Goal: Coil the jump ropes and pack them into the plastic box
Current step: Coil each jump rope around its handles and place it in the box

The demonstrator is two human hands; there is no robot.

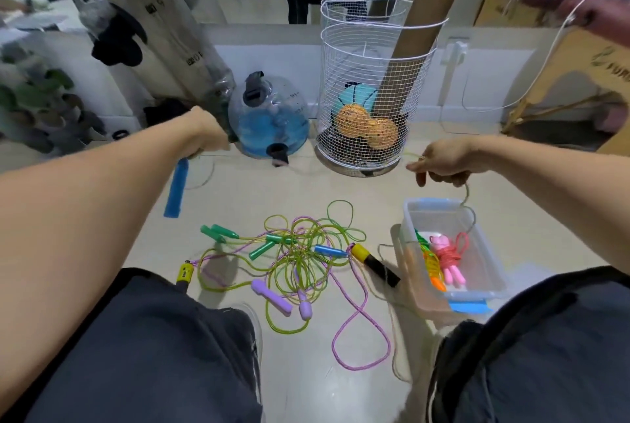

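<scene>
Head view, places given from the plastic box [484,254], a clear tub on the pale floor with a blue strip at its near end.

- Inside the box: a coiled pink rope with pink figure-shaped handles [447,257], and beside it, toward the box's left wall, an orange-and-green rope [430,264].
- Right hand [443,162]: raised beyond the box's far end, fingers curled round a thin pale rope [468,204]; the strand drops from the hand over the box's far rim.
- Left hand [208,136]: raised well to the left of the box, fingers clenched round the same thin strand, which runs sideways from the fist. A blue foam handle [176,188] hangs below that fist.
- Left of the box, on the floor: a tangle of ropes [300,252], green-yellow and purple strands, with green, blue and lilac handles. A yellow-and-black handle [374,264] lies just beside the box's left wall; a second one [184,274] lies at the tangle's far left.
- Beyond the box: a white wire basket [368,65] holding balls and a cardboard tube; left of that, a clear round jug [269,116].
- Nearest the camera: the person's knees in dark trousers.
</scene>
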